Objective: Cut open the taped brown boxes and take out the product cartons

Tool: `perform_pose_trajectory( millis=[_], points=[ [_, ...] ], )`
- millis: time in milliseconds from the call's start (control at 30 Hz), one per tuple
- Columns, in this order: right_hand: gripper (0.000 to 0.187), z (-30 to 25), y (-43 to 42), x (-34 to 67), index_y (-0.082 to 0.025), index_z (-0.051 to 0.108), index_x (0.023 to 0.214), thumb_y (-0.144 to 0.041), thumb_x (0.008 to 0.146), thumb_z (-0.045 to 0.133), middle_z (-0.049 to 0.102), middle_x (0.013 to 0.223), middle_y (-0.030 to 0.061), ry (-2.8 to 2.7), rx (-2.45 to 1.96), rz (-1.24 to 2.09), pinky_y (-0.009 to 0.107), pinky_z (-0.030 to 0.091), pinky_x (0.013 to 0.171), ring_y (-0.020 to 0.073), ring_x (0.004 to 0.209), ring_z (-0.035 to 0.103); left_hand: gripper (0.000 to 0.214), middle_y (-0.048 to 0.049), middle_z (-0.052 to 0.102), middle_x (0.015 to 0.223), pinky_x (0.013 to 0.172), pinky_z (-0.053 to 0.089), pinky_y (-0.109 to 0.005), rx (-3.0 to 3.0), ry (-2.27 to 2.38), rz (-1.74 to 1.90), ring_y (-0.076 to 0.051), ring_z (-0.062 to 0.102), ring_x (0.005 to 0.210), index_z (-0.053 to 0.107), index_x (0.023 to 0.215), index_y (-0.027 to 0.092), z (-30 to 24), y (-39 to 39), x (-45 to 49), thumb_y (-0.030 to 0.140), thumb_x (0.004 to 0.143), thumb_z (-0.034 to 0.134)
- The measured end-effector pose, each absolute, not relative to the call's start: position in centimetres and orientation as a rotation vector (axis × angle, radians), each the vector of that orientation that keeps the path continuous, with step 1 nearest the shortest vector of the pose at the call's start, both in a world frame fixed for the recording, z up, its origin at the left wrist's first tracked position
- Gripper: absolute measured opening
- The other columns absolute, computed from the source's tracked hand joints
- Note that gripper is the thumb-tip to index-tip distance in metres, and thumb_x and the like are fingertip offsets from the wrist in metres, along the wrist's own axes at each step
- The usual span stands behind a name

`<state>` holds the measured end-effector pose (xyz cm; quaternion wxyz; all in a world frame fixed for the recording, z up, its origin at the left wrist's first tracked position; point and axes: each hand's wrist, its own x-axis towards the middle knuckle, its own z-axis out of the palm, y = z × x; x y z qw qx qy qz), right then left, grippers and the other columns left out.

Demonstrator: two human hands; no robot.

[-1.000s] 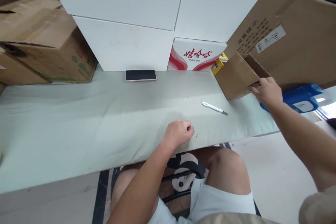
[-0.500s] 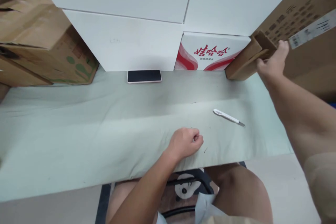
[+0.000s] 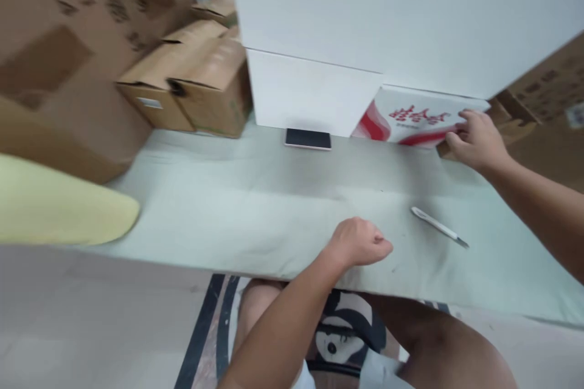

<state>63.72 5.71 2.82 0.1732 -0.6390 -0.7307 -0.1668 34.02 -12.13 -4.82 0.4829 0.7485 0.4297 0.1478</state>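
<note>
My left hand point(image 3: 362, 242) rests on the pale green cloth in a loose fist, and I see nothing in it. My right hand point(image 3: 479, 141) hangs before the right end of a white carton with red waves point(image 3: 415, 117), its thumb and fingers apart and bent, holding nothing that shows. Behind that hand stands a small open brown box point(image 3: 515, 123), partly covered by it. A white-handled craft knife point(image 3: 438, 227) lies on the cloth between my hands, its blade pointing right and toward me.
A dark-screened phone point(image 3: 308, 139) lies by the white panels point(image 3: 310, 91) at the back. Brown cartons point(image 3: 214, 91) and a large brown box point(image 3: 68, 73) stand left, with a yellow rounded object point(image 3: 59, 206) before them. The cloth-covered table point(image 3: 205, 206) ends just ahead of my knees.
My view has swung left, bringing the large box and yellow object into sight. My right hand has come off the small brown box and moved left. The left fist stays on the cloth.
</note>
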Motion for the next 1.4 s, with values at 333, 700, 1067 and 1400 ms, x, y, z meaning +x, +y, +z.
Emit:
perform_pose_trajectory(
  millis=[333,700,1067,1400],
  points=[
    [0.054,3.3,3.7,32.1,-0.021,0.055,0.145,-0.035,0.095,0.043,0.054,0.155,0.0144,-2.668,-0.987,-0.074,0.049,0.053,0.113,0.0287,0.14,0.056,0.041,0.0015,0.024,0.055,0.059,0.021,-0.035,1.694,1.122,0.525,-0.014,0.02,0.056,0.02,0.052,0.021,-4.1,-12.6,27.5,0.031,0.078,0.051],
    [0.069,0.3,10.2,14.1,-0.027,0.04,0.158,-0.036,0.09,0.053,0.028,0.17,0.0156,-2.66,-1.06,-0.083,0.073,0.034,0.116,0.0433,0.151,0.035,0.034,0.0001,0.026,0.052,0.059,0.02,-0.036,1.574,1.164,0.753,-0.013,0.022,0.055,0.02,0.056,0.02,-4.1,-13.3,23.1,0.025,0.075,0.047],
    [0.051,0.2,11.0,12.3,-0.021,0.061,0.127,-0.045,0.083,0.056,0.034,0.165,0.0182,-2.54,-1.189,-0.176,0.077,0.045,0.104,0.0495,0.135,0.047,0.042,-0.0005,0.025,0.06,0.062,0.025,-0.033,1.458,1.193,0.797,-0.015,0.021,0.06,0.017,0.058,0.022,-3.6,-13.2,23.5,0.027,0.079,0.053],
    [0.052,2.0,4.1,14.6,-0.016,0.052,0.139,-0.045,0.096,0.041,0.04,0.163,0.0186,-2.698,-1.199,-0.241,0.068,0.04,0.117,0.0404,0.142,0.046,0.04,0.0005,0.02,0.059,0.06,0.018,-0.035,1.567,1.205,0.865,-0.014,0.015,0.06,0.014,0.06,0.02,-3.6,-13.1,23.5,0.021,0.08,0.05]
  ],
)
